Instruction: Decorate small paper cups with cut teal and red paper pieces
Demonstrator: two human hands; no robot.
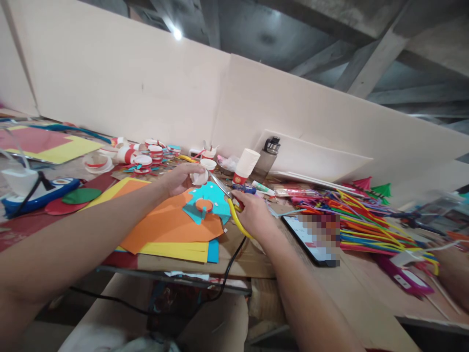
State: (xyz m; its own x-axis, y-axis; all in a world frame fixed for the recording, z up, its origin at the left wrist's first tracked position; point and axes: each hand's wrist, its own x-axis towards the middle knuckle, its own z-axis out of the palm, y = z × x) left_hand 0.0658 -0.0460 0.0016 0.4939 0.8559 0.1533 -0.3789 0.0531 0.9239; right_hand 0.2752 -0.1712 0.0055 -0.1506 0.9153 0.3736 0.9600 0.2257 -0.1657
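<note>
My left hand (184, 179) pinches a small white paper piece (200, 177), which looks like part of a paper cup. In my right hand (252, 210) is a pair of scissors (240, 225) with yellow handles. Their blades point up and left, close to the white piece; whether they touch it I cannot tell. Below both hands lies a blue paper cutout (220, 208) with a small orange-topped round piece (204, 206) on it. Under that are orange sheets (157, 222) and yellow sheets (179, 252).
A stack of paper cups (247, 164) and a dark bottle (267, 159) stand at the back. Small cut cups (142, 164) sit left. A phone (311, 242) and many coloured pipe cleaners (362, 220) lie right. Another person's hand (452, 264) shows at far right. A black cable (230, 266) crosses the table edge.
</note>
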